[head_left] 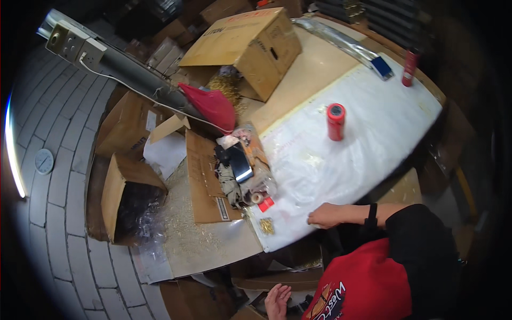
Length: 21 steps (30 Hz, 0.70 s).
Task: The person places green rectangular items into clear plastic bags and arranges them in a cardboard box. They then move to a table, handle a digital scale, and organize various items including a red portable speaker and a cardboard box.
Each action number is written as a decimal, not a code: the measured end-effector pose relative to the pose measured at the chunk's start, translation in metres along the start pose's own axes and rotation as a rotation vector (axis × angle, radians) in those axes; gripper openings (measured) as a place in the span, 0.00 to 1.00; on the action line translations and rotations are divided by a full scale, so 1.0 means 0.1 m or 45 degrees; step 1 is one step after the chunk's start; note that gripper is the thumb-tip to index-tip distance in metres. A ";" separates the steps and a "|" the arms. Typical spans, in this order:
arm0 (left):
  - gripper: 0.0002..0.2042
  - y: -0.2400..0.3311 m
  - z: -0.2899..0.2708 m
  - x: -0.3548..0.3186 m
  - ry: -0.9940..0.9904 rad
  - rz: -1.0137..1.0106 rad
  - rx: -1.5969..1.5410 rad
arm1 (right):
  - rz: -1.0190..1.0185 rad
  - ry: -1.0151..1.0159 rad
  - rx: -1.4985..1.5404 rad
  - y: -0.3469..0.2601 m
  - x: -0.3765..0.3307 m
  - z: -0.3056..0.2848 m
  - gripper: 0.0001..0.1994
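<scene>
My right hand [324,216], with a black band on its wrist, is closed at the near edge of the white plastic-covered table [304,184]. A bit of something whitish shows under its fingers, too small to make out. Low in the view and below the tabletop, my left hand [277,301] is empty with its fingers apart and slightly bent. Left of my right hand lies a small heap of gold-coloured pieces [266,226]. Just beyond it are a small red packet [265,204] and a roll of tape [257,198].
A red bottle [336,122] stands mid-table; another red bottle [409,66] is at the far right. A dark phone [240,162] rests on clutter beside a cardboard flap [204,181]. Farther back, a large carton [250,48] holds gold pieces. A grey post [133,72] carries sockets and a cable.
</scene>
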<state>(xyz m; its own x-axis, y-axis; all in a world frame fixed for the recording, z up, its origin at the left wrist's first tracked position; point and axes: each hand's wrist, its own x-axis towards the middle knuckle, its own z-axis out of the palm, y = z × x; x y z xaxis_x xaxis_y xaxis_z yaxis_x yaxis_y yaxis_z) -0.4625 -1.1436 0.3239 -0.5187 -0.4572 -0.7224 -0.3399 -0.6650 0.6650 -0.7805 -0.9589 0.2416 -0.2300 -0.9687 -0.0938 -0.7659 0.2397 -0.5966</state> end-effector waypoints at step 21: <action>0.07 -1.50 -0.33 -0.07 -0.549 -0.596 0.600 | 1.501 -0.010 0.467 -0.64 -3.63 2.85 0.11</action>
<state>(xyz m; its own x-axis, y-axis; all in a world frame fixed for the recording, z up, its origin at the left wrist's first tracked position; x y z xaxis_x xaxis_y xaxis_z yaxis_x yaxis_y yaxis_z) -0.3819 -1.0601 0.2225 -0.4653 0.1418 -0.8737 -0.8444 -0.3671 0.3901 -0.4770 -0.6413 0.0865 -0.6611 -0.1741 -0.7298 0.1205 0.9355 -0.3323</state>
